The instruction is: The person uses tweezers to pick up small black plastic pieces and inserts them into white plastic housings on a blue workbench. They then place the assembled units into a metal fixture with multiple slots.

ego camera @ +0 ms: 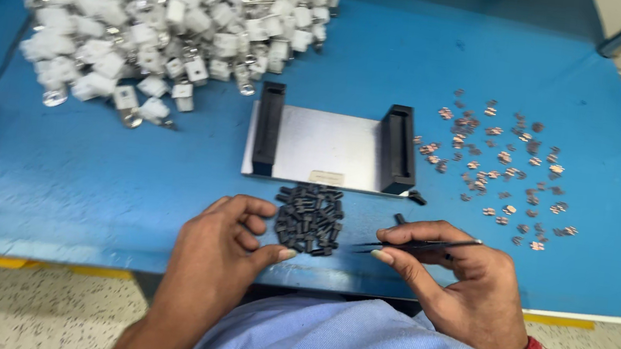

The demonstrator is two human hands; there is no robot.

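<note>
The left hand [221,238] curls beside the small pile of black plastic parts [311,220] at the near edge of the blue table [92,173], fingers bent but pinching nothing. The right hand [454,280] holds slim black tweezers [415,246], tips aimed at the pile, apparently bare. Picking seems in hand; next calls for nipping 1 part cleanly. The grey metal fixture with 2 black rails [333,147] lies just beyond the pile.

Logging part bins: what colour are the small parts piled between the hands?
Black or very dark grey, the small parts piled on the blue table; head view.
</note>
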